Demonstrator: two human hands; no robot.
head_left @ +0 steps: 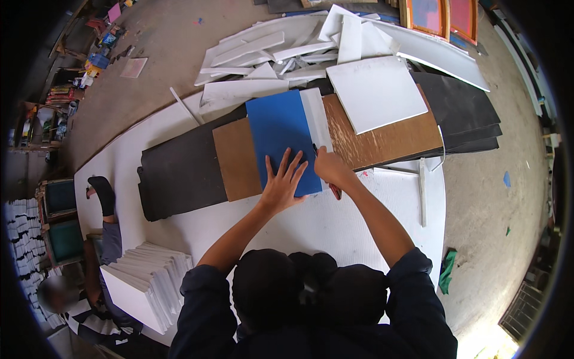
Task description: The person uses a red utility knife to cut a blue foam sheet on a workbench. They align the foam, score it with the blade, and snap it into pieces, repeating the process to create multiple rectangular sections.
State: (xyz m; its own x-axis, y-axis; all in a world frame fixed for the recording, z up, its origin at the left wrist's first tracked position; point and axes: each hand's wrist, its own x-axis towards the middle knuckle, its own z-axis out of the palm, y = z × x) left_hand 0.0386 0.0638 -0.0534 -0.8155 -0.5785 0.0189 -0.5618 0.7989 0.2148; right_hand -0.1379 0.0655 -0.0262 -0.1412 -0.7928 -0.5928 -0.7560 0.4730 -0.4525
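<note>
My left hand lies flat with spread fingers on a blue rectangular board, pressing near its lower edge. Closed around a utility knife is my right hand; the knife's dark tip rests by the board's right edge and its reddish end shows below the fist. A white sheet sticks out from under the blue board along that edge. Beneath both is a brown board, which lies on black sheets. To the right, a square white panel overlaps the brown board.
White offcuts are heaped beyond the boards. A stack of white panels stands at lower left, beside another person lying or sitting on the floor. Orange-framed screens are at the far right; a green scrap lies on the floor.
</note>
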